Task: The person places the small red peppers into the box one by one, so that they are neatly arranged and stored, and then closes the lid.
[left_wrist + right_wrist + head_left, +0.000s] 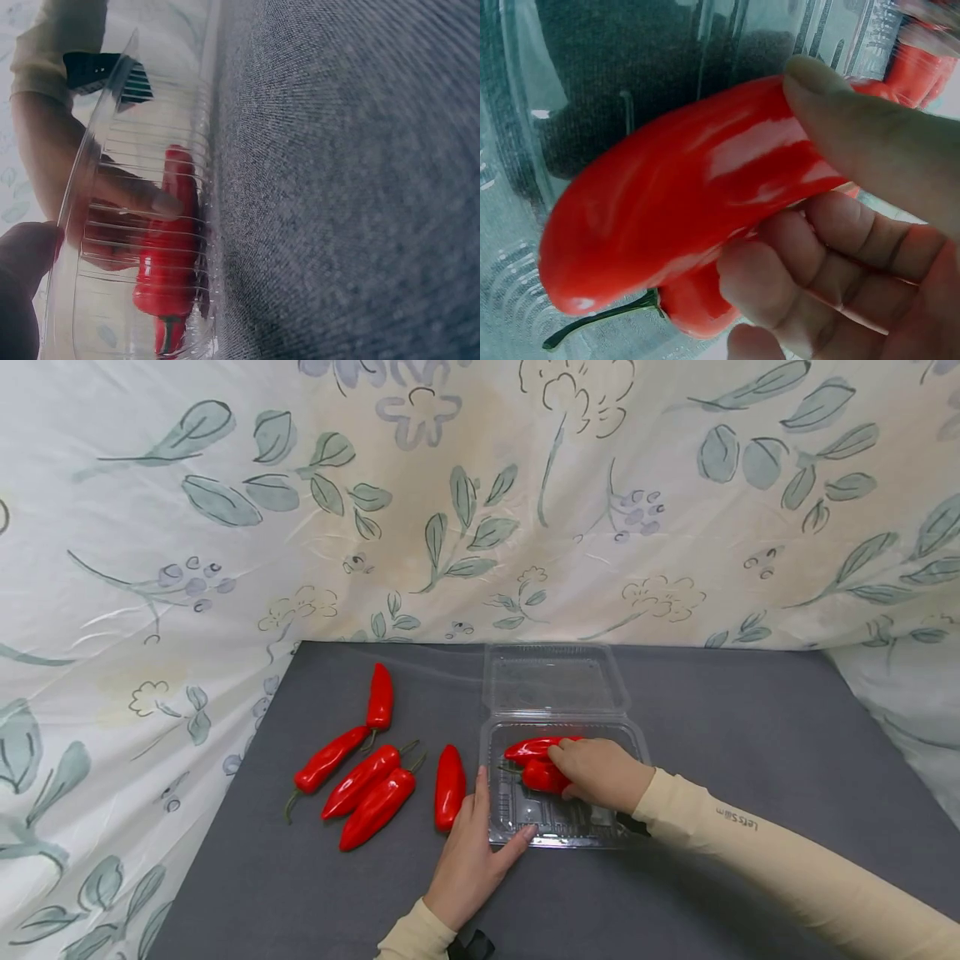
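A clear plastic clamshell container (510,814) stands on the dark cloth, its lid (555,677) laid back. My right hand (603,770) reaches into its base and grips a glossy red chili pepper (682,172), thumb on one side and curled fingers on the other. Beside it in the base is another red chili pepper (697,300) with a green stem, partly hidden by the fingers. With its fingers extended along the container's left wall, my left hand (468,852) touches the front left corner, the thumb lying over the front rim. A loose red pepper (450,789) lies just left of those fingers.
More red peppers lie farther left: one at the back (380,697), one slanting at the left (330,760), and a pair side by side (377,810). A floral curtain (450,552) hangs behind the table (750,735) and along its sides.
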{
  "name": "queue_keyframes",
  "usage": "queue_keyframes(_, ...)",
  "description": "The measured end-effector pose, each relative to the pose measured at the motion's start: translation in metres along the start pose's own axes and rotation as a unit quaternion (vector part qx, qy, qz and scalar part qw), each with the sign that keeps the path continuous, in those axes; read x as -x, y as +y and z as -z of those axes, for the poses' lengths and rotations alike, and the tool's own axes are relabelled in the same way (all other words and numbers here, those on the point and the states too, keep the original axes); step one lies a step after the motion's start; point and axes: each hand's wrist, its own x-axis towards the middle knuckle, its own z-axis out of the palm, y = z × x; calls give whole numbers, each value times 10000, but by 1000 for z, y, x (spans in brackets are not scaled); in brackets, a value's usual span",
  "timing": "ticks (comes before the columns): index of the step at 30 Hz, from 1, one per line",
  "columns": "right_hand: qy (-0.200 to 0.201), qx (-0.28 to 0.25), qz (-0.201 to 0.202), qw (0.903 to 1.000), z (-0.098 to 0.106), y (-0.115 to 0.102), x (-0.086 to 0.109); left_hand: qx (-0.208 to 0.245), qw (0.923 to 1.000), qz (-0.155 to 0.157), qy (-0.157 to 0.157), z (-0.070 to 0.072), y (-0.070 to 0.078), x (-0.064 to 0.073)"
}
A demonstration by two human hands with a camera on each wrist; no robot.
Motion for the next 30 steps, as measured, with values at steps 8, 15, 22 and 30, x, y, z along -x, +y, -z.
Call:
queue_keyframes(8, 127, 182, -18, 9998, -1, 3, 1, -7, 9999, 130, -57, -1, -1, -1)
queue_keyframes(15, 247, 5, -301, 9992, 16, 9, -2, -16, 9998, 189, -65, 0, 0, -2)
queue_keyframes(22, 519, -114, -440, 9976, 46, 11, -8, -66, 10000, 18, -41, 2, -3, 0)
queue_keyframes(30, 915, -235, -144, 9954, 58, 5, -20, -81, 10000, -12, -12, 1, -3, -1)
